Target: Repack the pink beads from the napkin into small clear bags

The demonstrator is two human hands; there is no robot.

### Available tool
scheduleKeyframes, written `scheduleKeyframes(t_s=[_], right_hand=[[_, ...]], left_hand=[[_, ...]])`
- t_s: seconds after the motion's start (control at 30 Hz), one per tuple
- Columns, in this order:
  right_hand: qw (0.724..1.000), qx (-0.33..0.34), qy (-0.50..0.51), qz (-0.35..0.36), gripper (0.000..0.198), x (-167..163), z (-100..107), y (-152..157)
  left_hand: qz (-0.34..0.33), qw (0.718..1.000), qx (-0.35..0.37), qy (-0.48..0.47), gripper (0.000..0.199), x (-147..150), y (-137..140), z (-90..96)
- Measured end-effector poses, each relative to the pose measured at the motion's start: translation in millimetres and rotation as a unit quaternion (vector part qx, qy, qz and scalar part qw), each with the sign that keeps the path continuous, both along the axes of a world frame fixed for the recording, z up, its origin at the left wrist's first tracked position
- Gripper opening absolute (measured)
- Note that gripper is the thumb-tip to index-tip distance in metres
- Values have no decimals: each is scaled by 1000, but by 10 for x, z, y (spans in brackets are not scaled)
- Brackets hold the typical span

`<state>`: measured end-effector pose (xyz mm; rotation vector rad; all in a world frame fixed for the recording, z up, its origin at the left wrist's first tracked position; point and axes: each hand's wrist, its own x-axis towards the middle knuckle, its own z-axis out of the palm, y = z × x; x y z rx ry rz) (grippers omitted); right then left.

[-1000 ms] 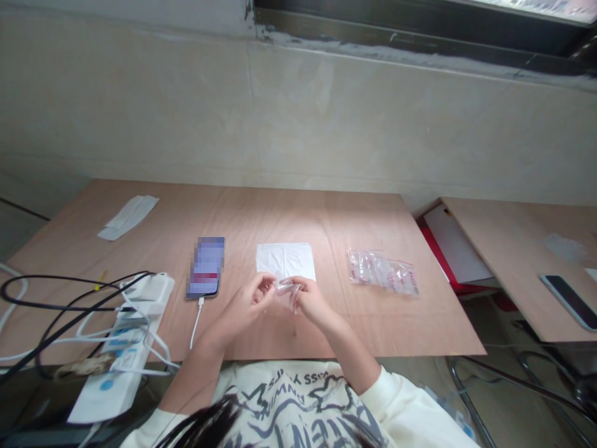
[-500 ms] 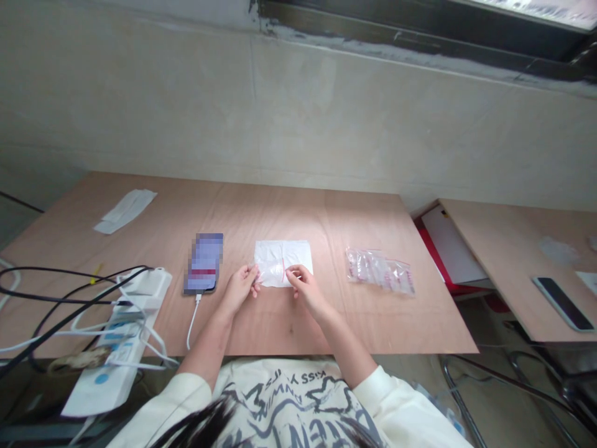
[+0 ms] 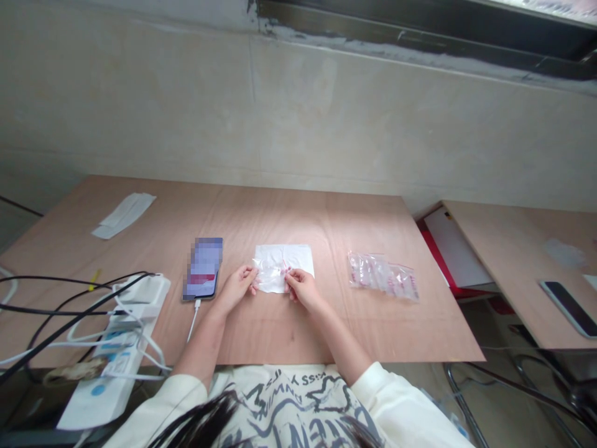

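A small clear zip bag point(image 3: 269, 268) with a red line along its right edge is stretched between my two hands. My left hand point(image 3: 239, 287) pinches the bag's left end. At the red-lined edge, my right hand point(image 3: 303, 287) pinches with thumb and fingers. Beneath the bag lies a white sheet point(image 3: 298, 254), wrinkled, flat on the wooden table point(image 3: 289, 218). Whether anything is inside the bag is too small to tell. To the right, several more clear zip bags with red marks point(image 3: 383, 275) lie overlapping.
Left of my hands is a phone point(image 3: 203, 267) on a white charging cable. A white power strip point(image 3: 105, 367) with tangled cables takes up the left front edge. Folded white paper point(image 3: 124, 214) lies far left. A second table point(image 3: 517, 249) with another phone point(image 3: 566, 308) stands right.
The bag's red-lined edge is now bunched at my right fingertips, where it was straighter before. My hands stay in nearly the same place. The whole view has shifted slightly.
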<state>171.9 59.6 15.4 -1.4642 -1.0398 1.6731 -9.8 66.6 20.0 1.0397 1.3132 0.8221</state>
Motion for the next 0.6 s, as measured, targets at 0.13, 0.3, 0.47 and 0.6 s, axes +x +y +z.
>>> scheduleKeyframes(t_s=[0.13,0.3,0.47,0.6], right_hand=[[1000,-1,-7,2,25,8,-4,-5],[999,-1,-30,32,23,-10,-12,-15],[964,95,-222,-112,19,235,37,-11],[812,200,-488,-250,23,641,32,38]], left_hand=[[-12,999,20,46,30,1,-7,8],[3,998,25,64,28,20,-13,33],[27,997,24,63,30,26,-14,38],[29,998,25,58,30,7,-16,23]])
